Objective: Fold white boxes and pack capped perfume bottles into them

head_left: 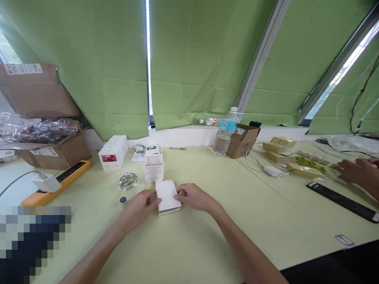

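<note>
Your left hand and right hand clasp a flat white box from either side, low in the middle of the frame, above the pale green table. Just left of them stand an open white carton, a glass perfume bottle and a small capped vial. Another person's hand rests at the far right, well apart.

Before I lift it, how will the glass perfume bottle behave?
The glass perfume bottle probably feels heavy for its size, with thick-looking glass. Its smooth surface may slip, and its rounded shape could tip.
</note>
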Tool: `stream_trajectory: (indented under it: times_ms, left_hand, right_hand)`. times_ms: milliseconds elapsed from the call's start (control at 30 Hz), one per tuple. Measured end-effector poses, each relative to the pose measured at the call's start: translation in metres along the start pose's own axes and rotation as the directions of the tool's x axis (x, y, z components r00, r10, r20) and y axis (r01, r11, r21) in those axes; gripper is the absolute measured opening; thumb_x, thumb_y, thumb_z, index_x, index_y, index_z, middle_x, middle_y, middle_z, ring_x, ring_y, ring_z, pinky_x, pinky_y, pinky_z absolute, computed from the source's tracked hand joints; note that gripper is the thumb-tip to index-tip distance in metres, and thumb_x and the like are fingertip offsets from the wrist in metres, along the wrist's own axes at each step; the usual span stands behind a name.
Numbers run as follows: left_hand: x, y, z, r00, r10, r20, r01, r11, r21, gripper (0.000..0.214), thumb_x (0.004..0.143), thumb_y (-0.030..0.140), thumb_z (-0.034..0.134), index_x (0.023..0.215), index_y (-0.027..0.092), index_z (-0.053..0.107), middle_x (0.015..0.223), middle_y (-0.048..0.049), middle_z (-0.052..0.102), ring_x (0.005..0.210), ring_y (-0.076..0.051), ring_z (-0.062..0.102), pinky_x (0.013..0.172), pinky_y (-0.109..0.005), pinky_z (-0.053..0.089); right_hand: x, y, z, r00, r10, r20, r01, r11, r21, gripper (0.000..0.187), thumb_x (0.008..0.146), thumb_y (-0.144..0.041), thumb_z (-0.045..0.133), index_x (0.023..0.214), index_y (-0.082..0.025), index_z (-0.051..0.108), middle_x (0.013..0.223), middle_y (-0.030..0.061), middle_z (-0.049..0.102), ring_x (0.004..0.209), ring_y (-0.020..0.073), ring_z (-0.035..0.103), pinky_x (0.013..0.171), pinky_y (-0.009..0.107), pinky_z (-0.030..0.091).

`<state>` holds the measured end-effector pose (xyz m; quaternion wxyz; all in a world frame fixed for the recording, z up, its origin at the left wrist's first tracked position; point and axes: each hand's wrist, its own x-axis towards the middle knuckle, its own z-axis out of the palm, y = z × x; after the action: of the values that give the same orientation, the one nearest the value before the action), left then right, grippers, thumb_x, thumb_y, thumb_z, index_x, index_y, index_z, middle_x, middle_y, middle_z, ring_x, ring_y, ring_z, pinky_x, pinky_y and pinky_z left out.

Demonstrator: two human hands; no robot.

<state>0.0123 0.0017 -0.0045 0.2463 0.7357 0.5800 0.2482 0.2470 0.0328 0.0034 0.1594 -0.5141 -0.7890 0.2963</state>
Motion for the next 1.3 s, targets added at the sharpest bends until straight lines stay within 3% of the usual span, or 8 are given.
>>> stream_trajectory:
  times_ms: [200,467,733,867,1033,1300]
  left_hand:
    - [0.000,0.002,0.000,1.000,0.014,0.010,-0.013,0.996,-0.084,0.038,0.080,0.052,0.045,0.087,0.022,0.067,0.081,-0.0021,0.063,0.054,-0.014,0.048,0.051,-0.024,0.033]
    - [0.006,-0.007,0.004,0.999,-0.037,0.023,0.042,0.960,-0.278,0.036,0.079,0.048,0.050,0.103,0.025,0.064,0.093,-0.0013,0.067,0.054,-0.013,0.052,0.049,-0.024,0.036]
    - [0.006,0.002,0.002,0.996,-0.088,0.012,0.080,0.835,-0.545,0.045,0.074,0.042,0.062,0.112,0.021,0.054,0.104,-0.0078,0.063,0.060,-0.012,0.058,0.051,-0.024,0.046]
    - [0.005,0.003,0.000,0.999,-0.036,-0.015,0.023,0.846,-0.533,0.044,0.074,0.041,0.061,0.114,0.022,0.054,0.112,-0.0074,0.060,0.057,-0.009,0.054,0.047,-0.022,0.044]
    - [0.006,0.001,0.000,0.999,0.017,-0.028,-0.028,0.873,-0.487,0.040,0.077,0.039,0.058,0.113,0.022,0.056,0.116,-0.0062,0.059,0.062,-0.012,0.056,0.051,-0.025,0.048]
    - [0.003,0.007,-0.004,0.998,0.062,-0.013,-0.061,0.880,-0.471,0.036,0.078,0.038,0.058,0.110,0.023,0.058,0.117,-0.0056,0.059,0.067,-0.013,0.058,0.055,-0.026,0.049]
  right_hand:
    - [0.002,-0.002,0.002,0.999,-0.035,-0.002,0.035,0.998,0.058,0.023,0.078,-0.036,0.055,0.065,-0.017,0.060,0.060,-0.0018,0.054,0.053,0.0106,0.043,0.048,0.023,0.029]
    - [0.005,-0.003,0.002,0.999,-0.018,-0.044,0.022,0.995,0.102,0.022,0.078,-0.036,0.055,0.069,-0.017,0.062,0.065,-0.0010,0.059,0.056,0.0114,0.048,0.051,0.023,0.034]
    - [0.005,-0.001,-0.003,0.999,0.025,-0.029,-0.017,0.962,0.273,0.030,0.079,-0.045,0.057,0.080,-0.016,0.061,0.076,0.0029,0.064,0.059,0.0123,0.055,0.052,0.023,0.042]
    - [0.002,-0.003,-0.004,0.998,0.058,0.006,-0.056,0.920,0.387,0.033,0.078,-0.045,0.061,0.092,-0.017,0.055,0.088,0.0064,0.065,0.064,0.0131,0.059,0.055,0.025,0.046]
    - [-0.001,-0.008,-0.008,0.999,0.035,0.012,-0.037,0.914,0.404,0.045,0.077,-0.040,0.064,0.113,-0.019,0.048,0.087,0.0049,0.065,0.069,0.0154,0.060,0.059,0.027,0.047]
    - [-0.003,-0.019,-0.010,0.996,-0.080,0.049,0.053,0.909,0.413,0.031,0.080,-0.036,0.059,0.104,-0.017,0.061,0.093,0.0059,0.065,0.074,0.0162,0.058,0.058,0.025,0.045]
